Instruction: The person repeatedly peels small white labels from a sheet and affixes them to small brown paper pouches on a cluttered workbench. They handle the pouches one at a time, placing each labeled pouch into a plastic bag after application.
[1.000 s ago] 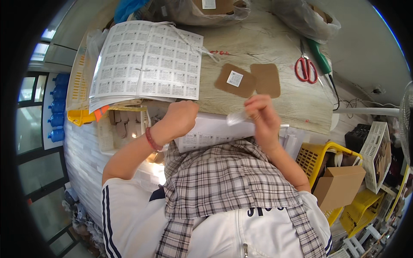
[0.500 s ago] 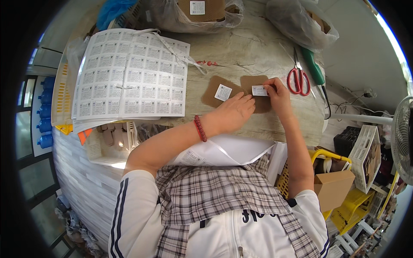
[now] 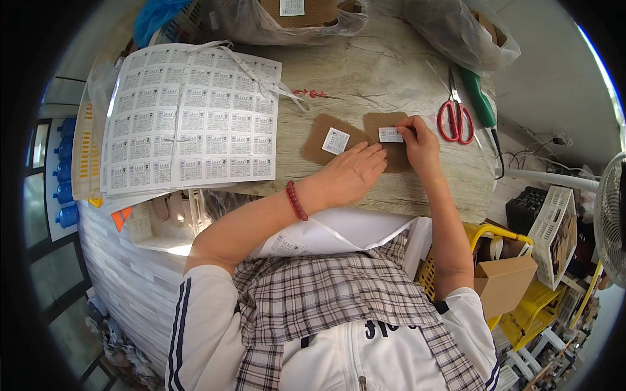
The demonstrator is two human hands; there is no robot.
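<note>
Two brown patches with rounded corners lie side by side on the wooden table. The left brown patch bears a white printed label, slightly tilted. My left hand rests flat, fingers stretched, across the lower part where both patches meet. On the right brown patch is a second white label. My right hand pinches this label's right edge between thumb and forefinger. Whether the label is fully stuck down I cannot tell.
A tied stack of printed label sheets covers the table's left. Red-handled scissors and a green corded tool lie at the right. Plastic bags stand along the far side. A fan is at the far right.
The view has shifted slightly, and the label sheets appear a little further left. Both hands stay in nearly the same place; the right still pinches the label.
</note>
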